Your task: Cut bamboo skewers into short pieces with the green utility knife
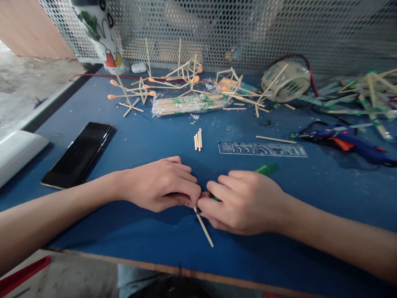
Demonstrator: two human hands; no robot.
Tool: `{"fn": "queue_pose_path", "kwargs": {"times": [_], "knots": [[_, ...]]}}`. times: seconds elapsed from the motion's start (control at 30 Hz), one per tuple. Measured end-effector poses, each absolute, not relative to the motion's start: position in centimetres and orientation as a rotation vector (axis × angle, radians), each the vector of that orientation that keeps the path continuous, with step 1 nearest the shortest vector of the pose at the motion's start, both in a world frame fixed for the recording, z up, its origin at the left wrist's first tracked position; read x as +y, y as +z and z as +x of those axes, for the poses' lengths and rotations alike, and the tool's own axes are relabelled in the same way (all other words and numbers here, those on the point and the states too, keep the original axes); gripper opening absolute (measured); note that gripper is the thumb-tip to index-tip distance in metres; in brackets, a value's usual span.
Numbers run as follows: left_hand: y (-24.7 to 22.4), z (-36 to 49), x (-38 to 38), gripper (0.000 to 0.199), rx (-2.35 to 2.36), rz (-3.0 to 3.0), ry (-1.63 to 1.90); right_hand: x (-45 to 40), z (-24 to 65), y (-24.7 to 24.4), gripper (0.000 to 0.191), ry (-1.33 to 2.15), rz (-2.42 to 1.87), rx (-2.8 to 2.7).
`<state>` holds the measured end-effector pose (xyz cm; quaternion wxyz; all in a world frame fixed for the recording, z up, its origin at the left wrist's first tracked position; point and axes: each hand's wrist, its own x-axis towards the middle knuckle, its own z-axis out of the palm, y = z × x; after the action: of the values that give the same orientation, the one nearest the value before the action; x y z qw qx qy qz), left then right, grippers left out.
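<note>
My left hand pinches a thin wooden stick, whose free end slants down toward the table's front edge. Against it, the closed fingers of my right hand wrap round a green tool; its green end shows behind the knuckles, and a small dark tip seems to meet the stick. The fingertips of both hands touch. Several short cut sticks lie side by side beyond my hands. A clear ruler lies to their right, with a longer stick behind it.
A black phone lies at the left. A blue glue gun is at the right. Along the back are stick structures, a plastic-wrapped stick bundle, a bottle and a clear round container before a perforated metal panel.
</note>
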<state>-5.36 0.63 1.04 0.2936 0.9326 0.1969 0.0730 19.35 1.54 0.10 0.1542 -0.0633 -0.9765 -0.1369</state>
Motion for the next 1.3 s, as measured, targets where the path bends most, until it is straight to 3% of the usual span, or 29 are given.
{"fn": "queue_pose_path", "kwargs": {"times": [0.57,1.1,1.3], "knots": [[1.1,-5.3,0.7,0.017,0.537,2.496,0.188,2.5,19.9,0.9,0.03,-0.237,-0.058,-2.973],[1.0,-5.3,0.8,0.019,0.516,2.469,0.193,1.1,20.0,1.0,0.011,-0.302,-0.271,-3.002],[1.1,-5.3,0.8,0.018,0.511,2.485,0.169,3.2,20.3,1.4,0.015,-0.322,-0.102,-3.116]]}}
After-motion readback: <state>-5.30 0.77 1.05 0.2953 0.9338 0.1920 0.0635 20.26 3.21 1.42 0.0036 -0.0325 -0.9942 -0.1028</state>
